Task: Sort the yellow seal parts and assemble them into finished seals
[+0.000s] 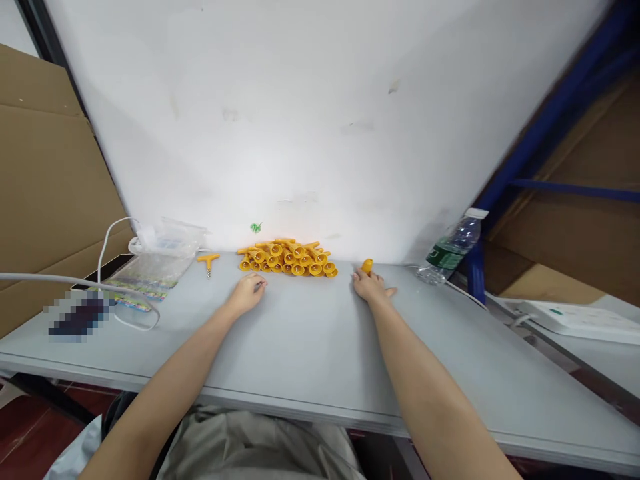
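Note:
Several yellow funnel-ended pieces [297,269] lie stacked against the wall at the back of the grey table [300,340], their round open ends facing me. My left hand [246,293] rests just in front of the stack's left part, fingers curled; whatever is between them, if anything, is too small to name. Over to the right of the stack, my right hand [369,285] is closed round a yellow piece [367,266], whose top shows above the fingers. A yellow T-shaped handle with a metal spiral [208,263] lies by itself left of the stack.
A water bottle [453,247] leans at the back right. Clear plastic bags [173,257], a white cable [107,240] and a dark phone-like object [103,271] are at the left. Cardboard [45,180] stands on the left; a white power strip [580,320] lies at the right.

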The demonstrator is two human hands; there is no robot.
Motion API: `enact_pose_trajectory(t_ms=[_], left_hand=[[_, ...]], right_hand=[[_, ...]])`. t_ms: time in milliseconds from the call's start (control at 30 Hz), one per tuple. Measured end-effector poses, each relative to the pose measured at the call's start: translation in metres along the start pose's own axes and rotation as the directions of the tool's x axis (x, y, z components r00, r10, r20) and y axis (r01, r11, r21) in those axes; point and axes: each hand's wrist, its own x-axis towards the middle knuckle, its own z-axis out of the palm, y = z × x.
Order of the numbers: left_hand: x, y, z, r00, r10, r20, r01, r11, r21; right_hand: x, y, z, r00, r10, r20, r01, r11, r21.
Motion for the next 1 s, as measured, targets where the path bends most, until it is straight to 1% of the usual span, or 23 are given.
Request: enact_pose_trajectory(t_ms=[67,133,200,267,333,367,433,500,567,600,667,767,833,900,1000], left_hand=[[0.001,0.001,0.0,1.0,-0.006,-0.001,0.006,1.0,0.016],[0.002,0.002,-0.002,0.999,-0.048,-0.021,0.049,0.997,0.054],[0.003,0.002,-0.007,0.991,-0.118,-0.066,0.124,0.987,0.101],[0.004,-0.002,-0.017,0.972,-0.195,-0.132,0.212,0.967,0.138],[0.005,-0.009,-0.028,0.936,-0.28,-0.211,0.317,0.933,0.169],[0.005,-0.013,-0.034,0.907,-0.332,-0.26,0.385,0.904,0.188],[0.004,-0.023,-0.044,0.823,-0.452,-0.344,0.546,0.795,0.263],[0.004,-0.031,-0.05,0.772,-0.535,-0.343,0.632,0.707,0.319],[0.003,-0.035,-0.053,0.753,-0.596,-0.278,0.657,0.657,0.37],[0.003,-0.036,-0.053,0.754,-0.609,-0.246,0.652,0.648,0.393],[0.003,-0.034,-0.052,0.773,-0.601,-0.205,0.622,0.651,0.435],[0.004,-0.028,-0.05,0.821,-0.54,-0.188,0.558,0.687,0.465],[0.005,-0.025,-0.05,0.84,-0.509,-0.189,0.535,0.716,0.448],[0.005,-0.024,-0.05,0.846,-0.492,-0.208,0.531,0.736,0.42],[0.004,-0.029,-0.05,0.828,-0.503,-0.248,0.561,0.728,0.395]], right_hand=[[-0.009,-0.006,0.002,1.0,-0.026,-0.007,0.026,1.0,0.002],[-0.017,-0.012,0.005,0.998,-0.057,0.0,0.057,0.998,-0.001],[-0.022,-0.017,0.008,0.995,-0.091,0.029,0.091,0.996,-0.005],[-0.026,-0.021,0.011,0.991,-0.121,0.05,0.122,0.993,-0.006],[-0.028,-0.023,0.012,0.988,-0.148,0.039,0.149,0.989,-0.005],[-0.028,-0.023,0.012,0.987,-0.162,0.023,0.162,0.987,-0.001],[-0.029,-0.024,0.012,0.983,-0.184,-0.01,0.184,0.983,0.016],[-0.03,-0.024,0.01,0.981,-0.191,-0.033,0.193,0.981,0.037],[-0.031,-0.025,0.008,0.981,-0.187,-0.054,0.191,0.98,0.062],[-0.032,-0.026,0.007,0.98,-0.187,-0.068,0.192,0.979,0.074],[-0.033,-0.027,0.006,0.975,-0.19,-0.113,0.201,0.975,0.096],[-0.033,-0.028,0.006,0.965,-0.189,-0.184,0.214,0.968,0.129],[-0.033,-0.029,0.006,0.959,-0.179,-0.22,0.216,0.963,0.159],[-0.032,-0.029,0.006,0.954,-0.161,-0.253,0.213,0.957,0.197],[-0.033,-0.03,0.004,0.943,-0.139,-0.304,0.219,0.944,0.248]])
